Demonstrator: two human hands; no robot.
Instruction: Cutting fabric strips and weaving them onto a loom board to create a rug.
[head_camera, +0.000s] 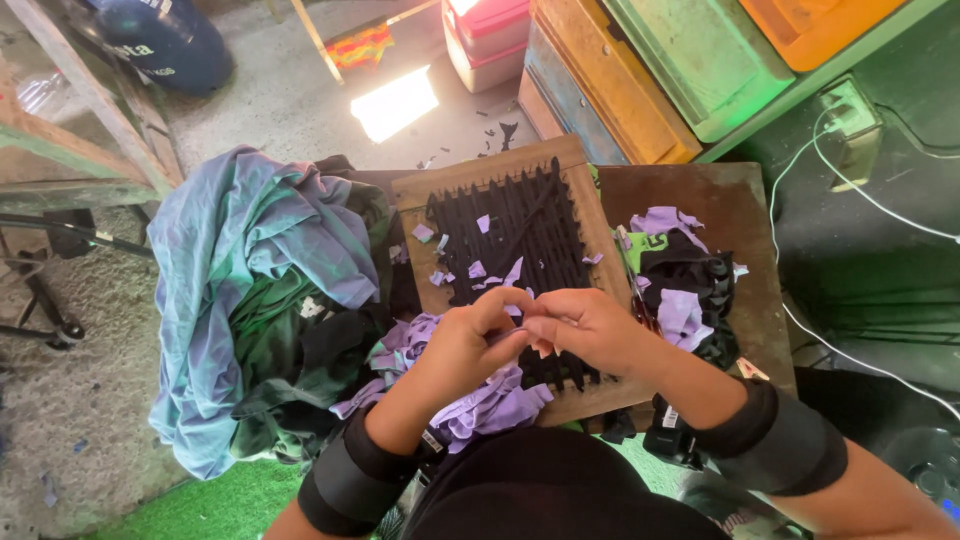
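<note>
Both hands meet over the near edge of a wooden weaving frame (590, 215) strung with black fabric strips (510, 225). The left hand (470, 335) and right hand (590, 325) pinch a small lilac fabric strip (528, 322) between thumbs and fingertips, closed on it, at about 6 o'clock of the frame. To do this knotting well, in my judgement, the strip should stay taut between the two pinches and low against the black strips, so the tie seats tight rather than loose. More lilac cloth (490, 405) lies heaped at 7 o'clock, within reach. A pile of cut lilac and black scraps (685, 285) sits at 3 o'clock on the brown table (740, 210). Blue and green garments (260, 270) bunch at 9 o'clock, well apart.
</note>
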